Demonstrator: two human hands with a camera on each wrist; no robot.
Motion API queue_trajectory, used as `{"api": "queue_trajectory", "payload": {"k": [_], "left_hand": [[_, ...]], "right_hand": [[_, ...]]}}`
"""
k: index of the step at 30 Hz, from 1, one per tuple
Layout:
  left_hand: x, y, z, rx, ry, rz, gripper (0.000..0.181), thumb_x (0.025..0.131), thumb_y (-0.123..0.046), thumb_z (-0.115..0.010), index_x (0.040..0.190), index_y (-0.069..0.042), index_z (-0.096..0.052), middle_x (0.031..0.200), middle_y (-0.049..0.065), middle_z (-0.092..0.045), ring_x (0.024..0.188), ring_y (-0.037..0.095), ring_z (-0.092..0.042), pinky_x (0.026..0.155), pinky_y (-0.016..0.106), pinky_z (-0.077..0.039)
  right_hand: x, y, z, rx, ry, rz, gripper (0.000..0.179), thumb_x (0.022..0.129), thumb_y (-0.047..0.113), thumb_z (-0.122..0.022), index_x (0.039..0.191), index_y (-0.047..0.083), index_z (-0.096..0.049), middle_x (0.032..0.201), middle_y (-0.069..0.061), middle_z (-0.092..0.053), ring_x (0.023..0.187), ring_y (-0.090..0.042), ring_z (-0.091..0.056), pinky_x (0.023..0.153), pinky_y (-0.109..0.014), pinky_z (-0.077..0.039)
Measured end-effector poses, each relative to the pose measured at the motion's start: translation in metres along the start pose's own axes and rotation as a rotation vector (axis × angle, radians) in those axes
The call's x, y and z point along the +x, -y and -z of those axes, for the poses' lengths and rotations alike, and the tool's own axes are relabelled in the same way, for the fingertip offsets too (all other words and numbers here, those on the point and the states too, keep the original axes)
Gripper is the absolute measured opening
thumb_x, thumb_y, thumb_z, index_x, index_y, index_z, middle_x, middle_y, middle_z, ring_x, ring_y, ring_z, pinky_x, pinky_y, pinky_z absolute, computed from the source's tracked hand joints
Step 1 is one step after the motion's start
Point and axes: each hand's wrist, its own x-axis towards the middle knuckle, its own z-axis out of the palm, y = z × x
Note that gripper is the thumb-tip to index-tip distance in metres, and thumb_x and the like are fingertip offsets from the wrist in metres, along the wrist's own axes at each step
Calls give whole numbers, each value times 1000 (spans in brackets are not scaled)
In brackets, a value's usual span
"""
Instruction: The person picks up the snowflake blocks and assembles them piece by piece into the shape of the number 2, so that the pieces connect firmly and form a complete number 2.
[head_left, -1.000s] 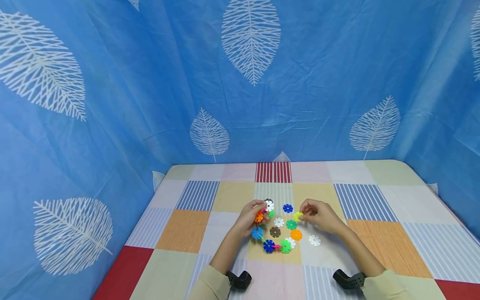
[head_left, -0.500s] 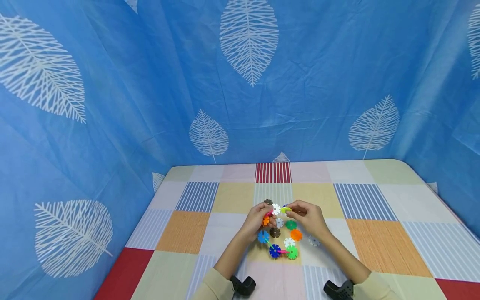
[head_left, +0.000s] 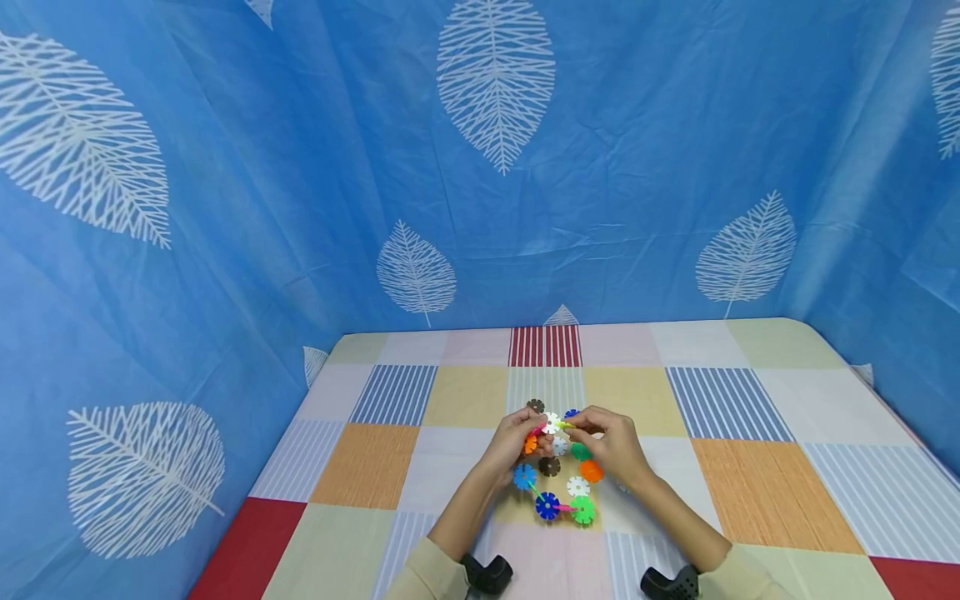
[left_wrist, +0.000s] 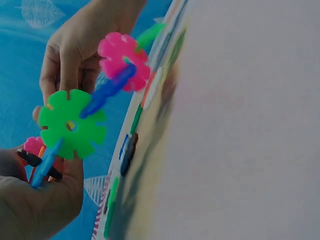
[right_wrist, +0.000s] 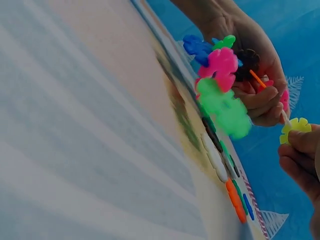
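A chain of notched snowflake discs hangs from my left hand [head_left: 510, 443], its fingers curled round one end. Along the chain are an orange disc [head_left: 530, 443], a light blue disc [head_left: 525, 476], a dark blue disc [head_left: 547, 506] and a light green disc [head_left: 583, 510], with pink and green discs seen edge-on between. At the held end stands a white disc [head_left: 551, 422]. My right hand [head_left: 615, 446] pinches a yellow disc [right_wrist: 298, 125] against that white one; how deep their slots engage cannot be seen. In the left wrist view, a green disc [left_wrist: 55, 117] hides part of the fingers.
Loose discs lie flat on the patchwork cloth under and around the hands: a brown disc [head_left: 550, 466], a white disc [head_left: 578, 486], an orange disc [head_left: 592, 472], a green disc [head_left: 581, 452] and several others. A blue leaf-print curtain [head_left: 600, 167] encloses the table's back and sides.
My right hand has moved left with the yellow disc, bringing it to the white disc. My left hand has shifted slightly right, and the chain with it.
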Motion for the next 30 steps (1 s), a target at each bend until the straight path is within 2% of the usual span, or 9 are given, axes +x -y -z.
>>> {"api": "queue_trajectory", "payload": {"k": [6, 8, 12, 15, 18, 20, 24, 27, 30], "left_hand": [[3, -2, 6, 12, 20, 54, 14, 92, -14, -52, 80, -7, -50, 62, 3, -57, 51, 7, -56, 50, 17, -51], [4, -4, 10, 25, 23, 68, 13, 92, -15, -51, 83, -6, -52, 64, 3, -58, 51, 7, -56, 49, 16, -50], [5, -11, 22, 18, 36, 77, 11, 92, -15, -50, 86, -5, -51, 69, 5, -60, 52, 7, -57, 50, 16, -50], [7, -15, 32, 10, 33, 73, 13, 92, -16, -49, 87, -4, -48, 72, 7, -61, 52, 8, -57, 51, 17, -50], [8, -16, 41, 10, 12, 78, 16, 94, -18, -48, 89, -4, -44, 75, 10, -62, 52, 9, -55, 51, 17, -50], [9, -15, 45, 7, 15, 88, 17, 94, -19, -48, 92, -3, -42, 76, 12, -62, 53, 9, -54, 52, 18, -51], [10, -11, 47, 41, 21, 80, 26, 94, -19, -49, 106, 4, -47, 77, 11, -63, 52, 8, -54, 52, 18, -50], [11, -8, 46, 85, 6, 64, 36, 95, -20, -49, 119, 7, -52, 75, 7, -63, 49, 5, -53, 49, 16, -48], [11, -6, 45, 112, -10, 69, 37, 95, -22, -48, 119, 7, -55, 72, 4, -62, 47, 3, -50, 47, 14, -46]], "right_hand": [[3, 2, -4, -28, 6, 28, 18, 72, -5, -74, 81, 9, -70, 74, 4, -65, 64, -6, -61, 58, -17, -51], [7, 2, -4, -15, 53, 21, 15, 75, 0, -74, 86, 9, -71, 78, 4, -66, 67, -6, -61, 60, -19, -52], [19, -2, -3, 61, 188, -37, 22, 85, 9, -66, 107, 8, -67, 96, -4, -67, 80, -11, -62, 70, -29, -53], [33, -11, -4, 50, 233, -98, 26, 91, 13, -58, 117, 8, -63, 107, -10, -64, 87, -14, -60, 74, -32, -52], [48, -23, -11, -50, 280, -137, 26, 93, 14, -56, 116, 5, -63, 107, -12, -63, 86, -18, -60, 72, -31, -52], [54, -31, -18, -121, 340, -155, 27, 92, 15, -58, 116, 3, -63, 106, -14, -62, 85, -21, -59, 71, -33, -52], [56, -45, -32, -273, 439, -139, 34, 90, 19, -60, 119, 1, -61, 107, -17, -58, 94, -28, -54, 78, -41, -47], [53, -52, -40, -380, 439, -108, 34, 86, 23, -65, 116, 5, -64, 108, -17, -55, 98, -31, -48, 81, -45, -43], [50, -55, -44, -413, 392, -117, 26, 79, 20, -72, 103, 9, -69, 104, -13, -55, 95, -29, -46, 78, -43, -41]]}}
